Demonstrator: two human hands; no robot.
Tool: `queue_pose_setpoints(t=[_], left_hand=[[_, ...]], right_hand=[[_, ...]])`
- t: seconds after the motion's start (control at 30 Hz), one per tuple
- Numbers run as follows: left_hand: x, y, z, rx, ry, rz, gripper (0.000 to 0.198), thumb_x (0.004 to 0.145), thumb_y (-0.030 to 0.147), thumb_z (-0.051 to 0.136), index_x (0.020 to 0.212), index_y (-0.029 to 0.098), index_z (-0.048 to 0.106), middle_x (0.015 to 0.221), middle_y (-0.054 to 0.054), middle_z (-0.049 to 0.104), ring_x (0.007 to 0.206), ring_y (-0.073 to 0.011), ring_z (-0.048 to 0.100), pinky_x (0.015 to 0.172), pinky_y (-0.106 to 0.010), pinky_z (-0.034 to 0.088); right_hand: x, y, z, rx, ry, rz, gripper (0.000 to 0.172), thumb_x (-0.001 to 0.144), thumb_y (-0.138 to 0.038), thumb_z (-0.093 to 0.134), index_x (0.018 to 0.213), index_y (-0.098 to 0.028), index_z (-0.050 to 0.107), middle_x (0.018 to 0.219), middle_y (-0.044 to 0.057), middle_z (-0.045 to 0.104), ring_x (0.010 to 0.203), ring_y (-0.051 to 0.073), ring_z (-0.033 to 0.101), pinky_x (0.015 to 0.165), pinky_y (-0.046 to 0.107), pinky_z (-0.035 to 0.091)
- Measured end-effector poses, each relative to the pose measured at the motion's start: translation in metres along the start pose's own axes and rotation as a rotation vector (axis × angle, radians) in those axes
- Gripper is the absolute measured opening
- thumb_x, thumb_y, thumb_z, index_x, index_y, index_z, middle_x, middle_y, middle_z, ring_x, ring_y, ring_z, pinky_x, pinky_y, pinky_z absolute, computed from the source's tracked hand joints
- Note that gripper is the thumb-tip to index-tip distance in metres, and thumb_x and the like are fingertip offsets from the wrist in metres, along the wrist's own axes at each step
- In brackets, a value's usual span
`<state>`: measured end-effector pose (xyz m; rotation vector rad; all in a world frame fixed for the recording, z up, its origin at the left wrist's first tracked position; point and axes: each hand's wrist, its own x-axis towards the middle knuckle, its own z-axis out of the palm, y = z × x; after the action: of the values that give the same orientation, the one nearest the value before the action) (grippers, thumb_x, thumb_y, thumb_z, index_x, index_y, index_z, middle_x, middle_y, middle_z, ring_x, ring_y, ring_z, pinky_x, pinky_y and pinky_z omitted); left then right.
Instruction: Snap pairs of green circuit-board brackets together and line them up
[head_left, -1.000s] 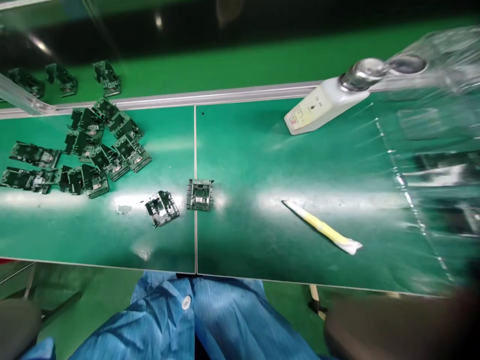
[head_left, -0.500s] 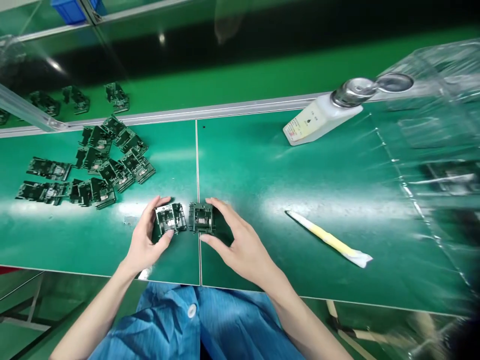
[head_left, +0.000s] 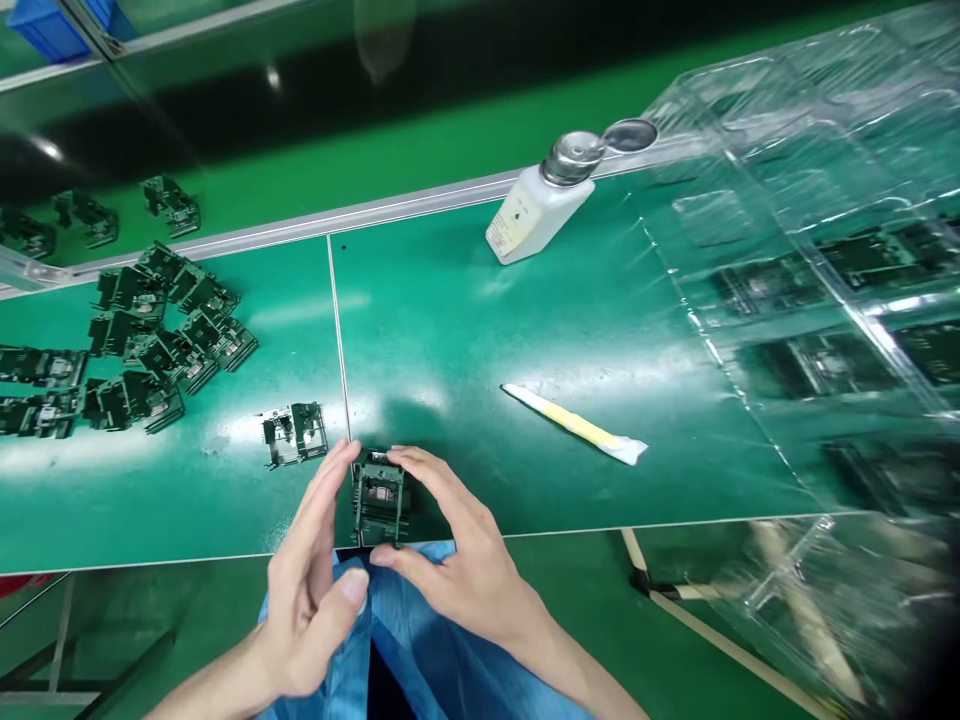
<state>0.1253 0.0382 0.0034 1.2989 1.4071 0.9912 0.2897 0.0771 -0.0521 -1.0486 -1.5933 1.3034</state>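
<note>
My right hand (head_left: 450, 560) pinches a small dark green circuit module (head_left: 381, 497) between thumb and fingers, lifted near the table's front edge. My left hand (head_left: 315, 580) is right beside it with fingers stretched out and together, fingertips close to the module's left side, holding nothing. A second, similar module (head_left: 295, 434) lies on the green mat a little to the left, free of both hands.
A pile of several similar modules (head_left: 150, 335) lies at the left. A white dispenser bottle (head_left: 534, 205) stands at the back. A yellow-and-white swab (head_left: 574, 424) lies mid-table. Clear plastic trays (head_left: 810, 270) holding boards fill the right side. The mat's seam (head_left: 337, 340) runs front to back.
My right hand has lifted one module towards me off the mat. My left hand has let go of the other module, which stays on the mat. The view shifted right.
</note>
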Motion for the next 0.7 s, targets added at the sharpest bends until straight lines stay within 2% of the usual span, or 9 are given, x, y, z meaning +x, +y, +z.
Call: queue_pose_setpoints(t=[0.07,0.2,0.3,0.4,0.5,0.57,0.63,0.7], left_hand=[[0.008,-0.003,0.009,-0.065,0.047,-0.144,0.052,0.092,0.031,0.060,0.143,0.029,0.051,0.154,-0.005,0.048,0.148,-0.0273,0.036,0.121,-0.038,0.037],[0.022,-0.006,0.022,-0.159,0.123,-0.368,0.030,0.088,0.033,0.066,0.117,0.028,0.071,0.129,-0.003,0.070,0.128,-0.0229,0.059,0.106,-0.030,0.049],[0.025,-0.004,0.026,-0.216,0.165,-0.458,0.017,0.083,0.032,0.071,0.099,0.027,0.076,0.112,-0.002,0.076,0.110,-0.0179,0.068,0.090,-0.022,0.053],[0.026,-0.003,0.027,-0.253,0.164,-0.498,0.013,0.081,0.030,0.074,0.093,0.026,0.077,0.102,-0.002,0.078,0.094,-0.0148,0.070,0.081,-0.020,0.054],[0.026,-0.003,0.026,-0.241,0.144,-0.484,0.012,0.081,0.027,0.073,0.092,0.025,0.077,0.100,-0.002,0.078,0.086,-0.0143,0.070,0.078,-0.021,0.055],[0.025,-0.004,0.027,-0.193,0.109,-0.433,0.012,0.084,0.025,0.069,0.094,0.024,0.077,0.102,-0.004,0.078,0.092,-0.0167,0.071,0.081,-0.023,0.057],[0.019,-0.004,0.026,-0.058,0.082,-0.322,0.019,0.086,0.022,0.066,0.102,0.025,0.076,0.109,-0.005,0.077,0.104,-0.0203,0.071,0.090,-0.029,0.057],[0.010,-0.006,0.018,0.150,0.102,-0.107,0.033,0.086,0.016,0.066,0.117,0.026,0.071,0.119,-0.006,0.074,0.115,-0.0235,0.067,0.101,-0.037,0.054]], right_hand=[[-0.008,-0.002,0.000,0.008,0.021,-0.010,0.066,0.086,-0.037,0.073,0.144,-0.026,0.044,0.135,0.013,0.061,0.127,0.028,0.059,0.108,0.044,0.052],[-0.019,-0.002,0.002,0.004,0.062,-0.010,0.070,0.084,-0.036,0.075,0.145,-0.025,0.043,0.134,0.013,0.062,0.127,0.029,0.060,0.107,0.045,0.053],[-0.024,0.000,0.003,-0.009,0.079,0.007,0.067,0.086,-0.036,0.072,0.146,-0.025,0.043,0.135,0.013,0.062,0.126,0.030,0.060,0.107,0.046,0.053],[-0.027,0.002,0.004,-0.016,0.092,-0.032,0.067,0.089,-0.034,0.070,0.148,-0.026,0.040,0.134,0.012,0.062,0.126,0.029,0.060,0.107,0.047,0.054],[-0.030,0.006,0.003,-0.025,0.095,-0.114,0.069,0.090,-0.033,0.069,0.150,-0.026,0.037,0.133,0.012,0.063,0.125,0.029,0.060,0.105,0.048,0.055],[-0.031,0.008,-0.001,-0.022,0.082,-0.141,0.069,0.090,-0.036,0.069,0.150,-0.026,0.037,0.132,0.012,0.063,0.123,0.029,0.062,0.103,0.047,0.056],[-0.029,0.011,-0.006,-0.026,0.048,-0.150,0.069,0.090,-0.039,0.068,0.150,-0.026,0.037,0.131,0.012,0.064,0.121,0.028,0.063,0.102,0.046,0.057],[-0.024,0.015,-0.013,-0.084,0.022,-0.125,0.067,0.090,-0.041,0.068,0.149,-0.026,0.039,0.131,0.012,0.064,0.122,0.028,0.063,0.103,0.045,0.056]])
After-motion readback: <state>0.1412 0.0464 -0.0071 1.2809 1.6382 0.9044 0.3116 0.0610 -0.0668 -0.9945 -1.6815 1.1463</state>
